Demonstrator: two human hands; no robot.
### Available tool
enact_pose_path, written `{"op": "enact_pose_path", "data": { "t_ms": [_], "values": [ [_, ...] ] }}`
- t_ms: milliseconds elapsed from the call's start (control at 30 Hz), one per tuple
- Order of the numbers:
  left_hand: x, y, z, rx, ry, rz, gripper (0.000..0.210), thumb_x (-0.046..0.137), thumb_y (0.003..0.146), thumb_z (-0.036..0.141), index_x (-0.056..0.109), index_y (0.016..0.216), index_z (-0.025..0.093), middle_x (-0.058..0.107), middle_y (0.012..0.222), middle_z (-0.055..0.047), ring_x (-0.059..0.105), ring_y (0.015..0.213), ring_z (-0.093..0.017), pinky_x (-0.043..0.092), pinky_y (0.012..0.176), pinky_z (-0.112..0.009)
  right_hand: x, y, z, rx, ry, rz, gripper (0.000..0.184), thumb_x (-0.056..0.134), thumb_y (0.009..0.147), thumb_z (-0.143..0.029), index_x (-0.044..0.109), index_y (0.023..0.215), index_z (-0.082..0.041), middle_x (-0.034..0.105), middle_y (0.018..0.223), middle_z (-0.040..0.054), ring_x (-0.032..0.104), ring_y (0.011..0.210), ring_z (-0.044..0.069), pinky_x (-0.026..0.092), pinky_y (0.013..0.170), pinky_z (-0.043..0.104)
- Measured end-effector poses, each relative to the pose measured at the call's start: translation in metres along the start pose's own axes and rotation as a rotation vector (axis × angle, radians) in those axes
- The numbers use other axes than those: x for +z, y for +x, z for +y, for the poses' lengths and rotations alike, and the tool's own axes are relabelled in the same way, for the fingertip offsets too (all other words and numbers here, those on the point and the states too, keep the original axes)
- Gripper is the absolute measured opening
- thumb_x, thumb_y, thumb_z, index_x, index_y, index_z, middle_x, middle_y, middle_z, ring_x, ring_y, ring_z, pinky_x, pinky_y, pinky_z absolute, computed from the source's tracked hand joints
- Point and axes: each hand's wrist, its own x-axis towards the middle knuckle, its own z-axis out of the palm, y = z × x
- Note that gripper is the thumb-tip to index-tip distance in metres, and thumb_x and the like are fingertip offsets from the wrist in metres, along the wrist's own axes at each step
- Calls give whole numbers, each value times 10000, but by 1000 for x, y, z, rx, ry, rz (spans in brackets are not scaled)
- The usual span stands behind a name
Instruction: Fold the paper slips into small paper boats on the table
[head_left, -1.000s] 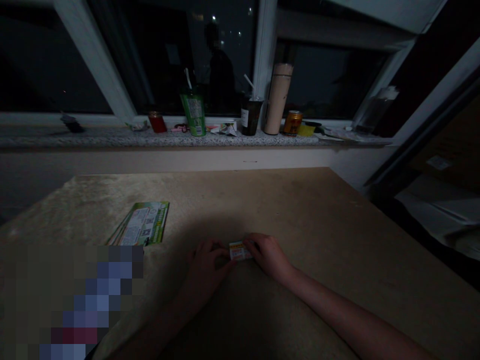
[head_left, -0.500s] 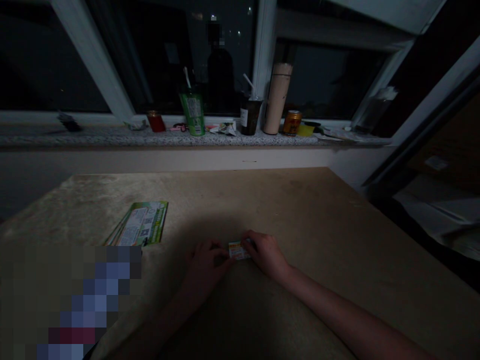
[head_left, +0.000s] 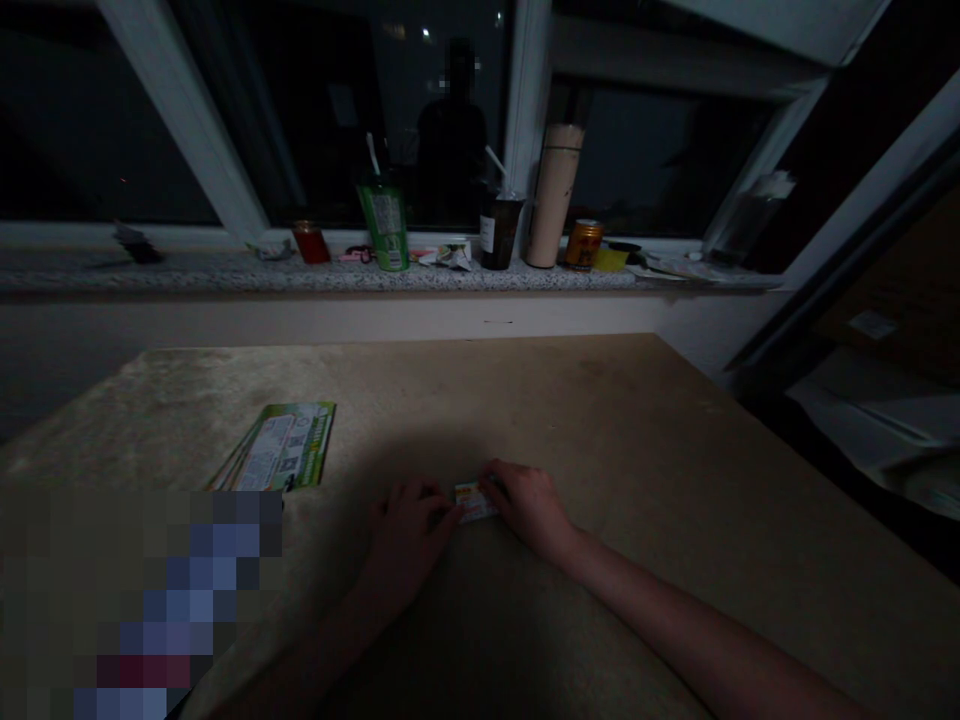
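Note:
A small, flat printed packet (head_left: 474, 503), white with orange and yellow, lies on the brown tabletop between my hands. My left hand (head_left: 409, 525) rests in shadow at its left edge, thumb and forefinger closed on that end. From the other side, my right hand (head_left: 531, 505) has its fingers bent over the packet's right end, covering part of it. The print is too small and dim to read. Left of my hands lies a fanned stack of green and white printed packets (head_left: 296, 447).
The table (head_left: 600, 420) meets a wall under a speckled stone sill (head_left: 442, 284). On the sill stand a green cup (head_left: 388, 228), a dark cup with a straw (head_left: 498, 235), a pink tumbler (head_left: 555, 200), an orange can (head_left: 584, 245) and a red jar (head_left: 310, 243). Pixelation hides the lower left.
The small packet and my fingers have shifted very slightly left. Both hands keep hold of its ends. The dark reflection in the window has moved right.

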Motion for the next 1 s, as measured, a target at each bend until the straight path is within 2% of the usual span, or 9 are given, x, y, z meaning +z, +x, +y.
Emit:
{"op": "enact_pose_path", "data": {
  "t_ms": [200,333,367,500,567,733,1000],
  "values": [
    [4,-1,2,14,35,50,221,495,895,349,676,869,225,596,1035,-51,527,997,-285,370,863,-485,0,2,-2,-6,-24,-27,171,473,919,-228,637,916,-182,704,851,55,656,764,170,392,637,230],
    [3,-9,8,31,64,119,263,477,898,342,588,1061,168,581,1089,-101,517,1031,-294,386,890,-479,0,3,-3,0,-39,-48,189,454,924,-213,639,914,-175,701,868,71,653,782,178,397,649,241],
    [2,-14,10,71,74,143,294,462,905,337,558,1113,153,570,1133,-116,511,1058,-290,389,907,-465,0,3,-2,-1,-40,-48,188,454,923,-213,638,907,-175,700,860,71,652,773,178,396,645,242],
    [5,-34,22,379,161,99,430,423,930,331,417,1330,174,471,1370,-104,408,1257,-269,314,1035,-444,2,2,0,-16,-32,-41,180,460,921,-203,633,874,-180,699,833,58,650,761,174,387,634,237],
    [10,-41,25,437,224,83,561,447,914,371,324,1403,124,388,1442,-132,347,1315,-281,283,1066,-443,3,2,2,-14,-27,-36,169,469,917,-201,630,870,-177,700,836,61,652,760,175,383,630,236],
    [20,-44,23,425,265,49,668,452,900,441,257,1447,110,303,1488,-136,277,1360,-284,259,1094,-439,2,4,1,-7,-7,-32,155,474,916,-201,625,890,-173,703,839,63,659,758,182,376,618,237],
    [17,-43,23,407,258,27,682,447,900,462,241,1458,129,287,1497,-117,288,1355,-285,276,1087,-435,-2,7,-3,5,-26,-61,140,475,920,-208,612,924,-178,709,843,56,663,750,186,368,602,238]
  ]
}}
